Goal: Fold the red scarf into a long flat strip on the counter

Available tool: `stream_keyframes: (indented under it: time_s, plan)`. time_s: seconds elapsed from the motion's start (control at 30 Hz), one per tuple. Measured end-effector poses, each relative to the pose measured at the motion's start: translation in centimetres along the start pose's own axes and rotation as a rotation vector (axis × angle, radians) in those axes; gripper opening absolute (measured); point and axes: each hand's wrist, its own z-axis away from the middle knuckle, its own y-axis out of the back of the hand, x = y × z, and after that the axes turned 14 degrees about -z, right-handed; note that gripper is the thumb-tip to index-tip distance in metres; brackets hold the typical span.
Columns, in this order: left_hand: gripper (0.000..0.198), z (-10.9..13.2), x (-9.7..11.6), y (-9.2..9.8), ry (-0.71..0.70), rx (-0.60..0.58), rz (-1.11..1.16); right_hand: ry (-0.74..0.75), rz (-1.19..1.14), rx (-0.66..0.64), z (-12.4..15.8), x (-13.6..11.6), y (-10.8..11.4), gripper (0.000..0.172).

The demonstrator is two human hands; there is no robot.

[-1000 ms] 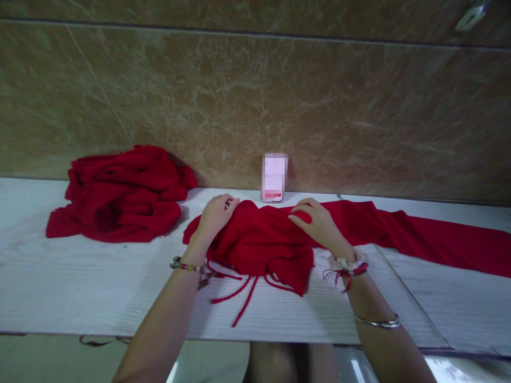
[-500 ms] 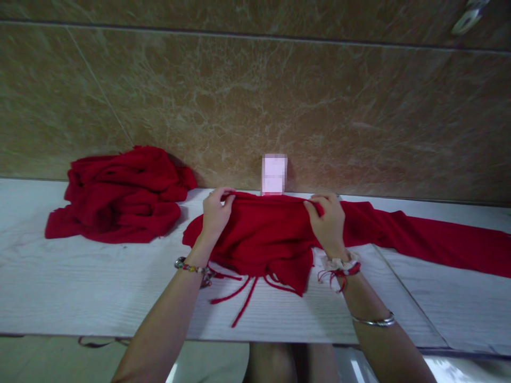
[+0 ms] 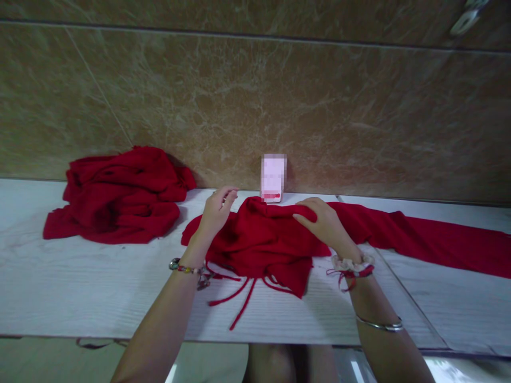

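Note:
A red scarf (image 3: 259, 234) with twisted fringe cords lies bunched on the white wood-grain table, its long flat band running off to the right. My left hand (image 3: 219, 210) is just over the bunched part's far left side, fingers and thumb apart with no cloth between them. On the other side, my right hand (image 3: 321, 219) has a fold of the scarf between thumb and fingers. The fringe cords hang loose toward the near edge. Beaded and cloth bracelets and a metal bangle are on my wrists.
A crumpled red cloth pile (image 3: 120, 199) sits at the left, by the wall. A phone (image 3: 273, 178) with a blurred screen leans on the brown marbled wall (image 3: 239, 96). The white table (image 3: 99, 287) has a seam at the right; my knees show below its near edge.
My left hand has let go of the scarf's far edge, which has slumped into folds. My right hand has shifted slightly nearer and its fingers now lie over a fold. More of the phone shows.

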Motion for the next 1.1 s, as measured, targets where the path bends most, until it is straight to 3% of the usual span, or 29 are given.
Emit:
stream_keyframes:
  time_s: [0.07, 0.2, 0.3, 0.43, 0.53, 0.6, 0.63, 0.7, 0.77, 0.83, 0.93, 1.1]
  plan:
    - [0.029, 0.1, 0.4, -0.4, -0.036, 0.028, -0.005, 0.035, -0.003, -0.013, 0.0, -0.6, -0.9, 0.022]
    - [0.028, 0.5, 1.1, -1.2, -0.147, -0.194, -0.028, 0.024, -0.006, -0.033, 0.1, -1.2, -2.0, 0.011]
    - [0.023, 0.6, 1.4, -1.5, -0.126, -0.286, -0.081, 0.017, -0.019, 0.027, 0.0, -1.2, -2.1, 0.012]
    - [0.013, 0.5, 1.8, -0.8, -0.042, -0.116, -0.113, 0.023, 0.01, 0.243, -0.1, -1.7, -1.3, 0.012]
    - [0.016, 0.7, 2.1, 0.0, 0.0, 0.058, -0.097, 0.057, 0.038, 0.461, -0.1, -2.4, -0.4, 0.013]
    - [0.022, 0.9, 2.1, 0.4, 0.009, 0.126, -0.083, 0.098, 0.02, 0.532, 0.0, -2.8, 0.2, 0.013]
    - [0.026, 0.9, 2.1, 0.5, 0.007, 0.136, -0.073, 0.115, -0.011, 0.513, 0.0, -2.8, 0.5, 0.014]
    - [0.034, 0.9, 1.8, 0.6, -0.009, 0.092, -0.05, 0.128, -0.121, 0.323, -0.1, -2.8, 0.9, 0.016]
    - [0.04, 0.8, 1.5, 0.5, -0.041, -0.047, -0.042, 0.105, -0.23, 0.019, -0.2, -2.4, 1.0, 0.018]
    - [0.043, 0.7, 1.3, 0.4, -0.091, -0.217, -0.064, 0.057, -0.257, -0.16, -0.2, -2.0, 0.7, 0.019]
    - [0.036, 0.6, 1.3, 0.1, -0.201, -0.376, -0.123, -0.005, -0.212, -0.104, -0.3, -1.4, -0.2, 0.021]
    - [0.022, 0.7, 1.5, -0.2, -0.372, -0.465, -0.12, -0.061, -0.273, 0.046, -0.2, -0.8, -1.1, 0.032]
